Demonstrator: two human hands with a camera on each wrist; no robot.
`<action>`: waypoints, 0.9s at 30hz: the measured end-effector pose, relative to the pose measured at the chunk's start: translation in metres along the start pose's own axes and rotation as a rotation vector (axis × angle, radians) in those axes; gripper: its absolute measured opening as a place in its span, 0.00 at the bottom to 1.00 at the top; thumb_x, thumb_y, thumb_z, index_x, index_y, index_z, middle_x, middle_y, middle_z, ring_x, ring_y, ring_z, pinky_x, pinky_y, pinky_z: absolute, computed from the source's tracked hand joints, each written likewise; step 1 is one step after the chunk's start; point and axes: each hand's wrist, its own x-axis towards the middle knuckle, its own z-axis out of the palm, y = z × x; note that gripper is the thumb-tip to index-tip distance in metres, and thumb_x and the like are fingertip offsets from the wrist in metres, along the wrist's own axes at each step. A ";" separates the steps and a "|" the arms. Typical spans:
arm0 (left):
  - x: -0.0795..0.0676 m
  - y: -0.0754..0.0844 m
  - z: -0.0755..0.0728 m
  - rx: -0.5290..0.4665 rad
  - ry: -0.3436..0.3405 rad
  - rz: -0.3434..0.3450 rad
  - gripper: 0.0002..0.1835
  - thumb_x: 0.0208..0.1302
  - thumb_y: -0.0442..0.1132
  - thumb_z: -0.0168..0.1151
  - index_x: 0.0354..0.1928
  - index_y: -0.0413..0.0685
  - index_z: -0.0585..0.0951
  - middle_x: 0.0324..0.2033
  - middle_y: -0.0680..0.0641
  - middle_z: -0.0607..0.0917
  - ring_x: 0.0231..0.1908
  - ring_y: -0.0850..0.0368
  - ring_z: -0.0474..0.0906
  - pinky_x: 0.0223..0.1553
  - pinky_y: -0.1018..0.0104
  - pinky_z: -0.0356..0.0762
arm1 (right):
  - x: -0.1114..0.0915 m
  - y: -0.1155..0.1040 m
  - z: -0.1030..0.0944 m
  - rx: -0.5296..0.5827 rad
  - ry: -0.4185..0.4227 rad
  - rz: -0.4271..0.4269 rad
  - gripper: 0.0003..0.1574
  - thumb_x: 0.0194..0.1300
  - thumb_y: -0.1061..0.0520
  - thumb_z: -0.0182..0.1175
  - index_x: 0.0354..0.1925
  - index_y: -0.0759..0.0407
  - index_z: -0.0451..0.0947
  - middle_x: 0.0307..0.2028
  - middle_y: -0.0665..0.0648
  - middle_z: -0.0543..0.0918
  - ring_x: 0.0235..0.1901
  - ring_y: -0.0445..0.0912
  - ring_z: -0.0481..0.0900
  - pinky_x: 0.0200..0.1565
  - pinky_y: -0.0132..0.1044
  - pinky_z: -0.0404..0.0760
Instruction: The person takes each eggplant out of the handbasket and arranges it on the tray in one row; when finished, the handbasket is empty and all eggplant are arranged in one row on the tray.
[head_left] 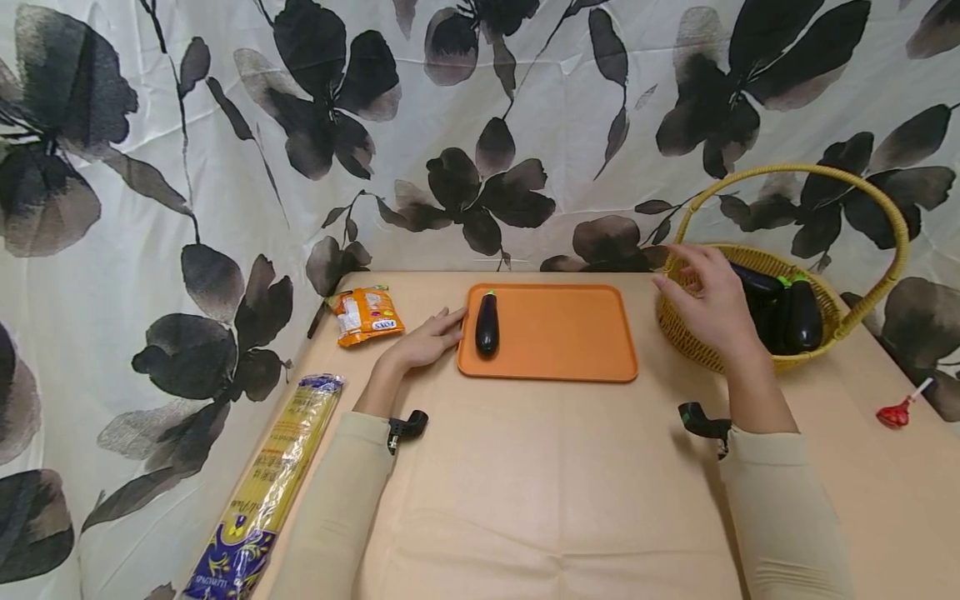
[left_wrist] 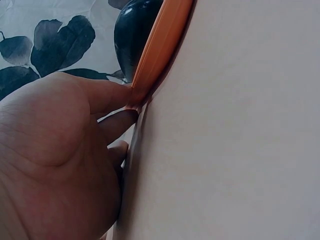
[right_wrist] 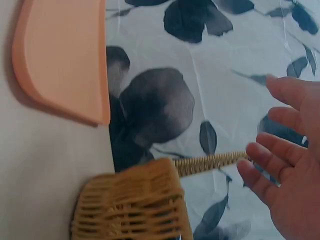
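Observation:
My left hand (head_left: 429,339) rests by the left end of an orange tray (head_left: 558,333), its straight fingers right at the rim. In the left wrist view, the fingertips meet the rim of the tray (left_wrist: 165,40). One dark eggplant (head_left: 487,327) lies upright along the left part of the tray. My right hand (head_left: 712,300) is over the left side of a yellow wicker basket (head_left: 693,346), fingers spread and holding nothing. More eggplants (head_left: 801,317) lie in the basket. The right wrist view shows the relaxed fingers near the basket's handle (right_wrist: 212,161).
An orange snack packet (head_left: 367,317) lies left of the tray. A long pack of spaghetti (head_left: 270,475) stretches along the table's left edge. At the far right is a small red object with a white stick (head_left: 896,413). A floral curtain (head_left: 525,108) hangs behind the table.

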 end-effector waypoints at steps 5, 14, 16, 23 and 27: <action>0.000 0.000 0.000 0.000 -0.001 -0.001 0.32 0.83 0.50 0.48 0.83 0.60 0.57 0.83 0.39 0.46 0.82 0.33 0.33 0.82 0.40 0.32 | 0.000 0.020 -0.018 -0.061 0.049 0.066 0.37 0.77 0.46 0.61 0.76 0.58 0.68 0.72 0.70 0.66 0.70 0.68 0.63 0.67 0.71 0.66; 0.001 -0.002 -0.001 0.006 -0.005 0.003 0.32 0.83 0.50 0.48 0.83 0.61 0.56 0.83 0.39 0.45 0.82 0.32 0.33 0.82 0.38 0.32 | -0.011 0.062 -0.051 -0.315 0.023 0.283 0.43 0.80 0.39 0.51 0.82 0.56 0.55 0.79 0.73 0.51 0.77 0.73 0.47 0.73 0.75 0.50; 0.001 -0.001 -0.001 0.004 -0.008 0.003 0.32 0.83 0.50 0.48 0.83 0.61 0.56 0.83 0.39 0.46 0.82 0.32 0.33 0.82 0.38 0.32 | -0.014 0.068 -0.056 -0.330 0.013 0.311 0.44 0.80 0.38 0.49 0.82 0.57 0.53 0.80 0.74 0.48 0.77 0.74 0.45 0.72 0.76 0.49; 0.001 0.000 -0.001 -0.008 -0.013 0.005 0.32 0.83 0.50 0.48 0.83 0.60 0.57 0.83 0.41 0.48 0.82 0.34 0.33 0.82 0.40 0.32 | -0.022 0.087 -0.064 -0.300 -0.009 0.382 0.47 0.80 0.34 0.46 0.82 0.57 0.52 0.80 0.75 0.45 0.77 0.75 0.41 0.71 0.77 0.51; 0.001 0.000 -0.001 -0.011 -0.013 0.005 0.32 0.83 0.50 0.48 0.83 0.60 0.57 0.83 0.40 0.47 0.82 0.34 0.33 0.82 0.40 0.32 | -0.026 0.093 -0.067 -0.284 -0.019 0.420 0.49 0.78 0.31 0.46 0.83 0.56 0.51 0.81 0.76 0.42 0.77 0.76 0.41 0.71 0.78 0.50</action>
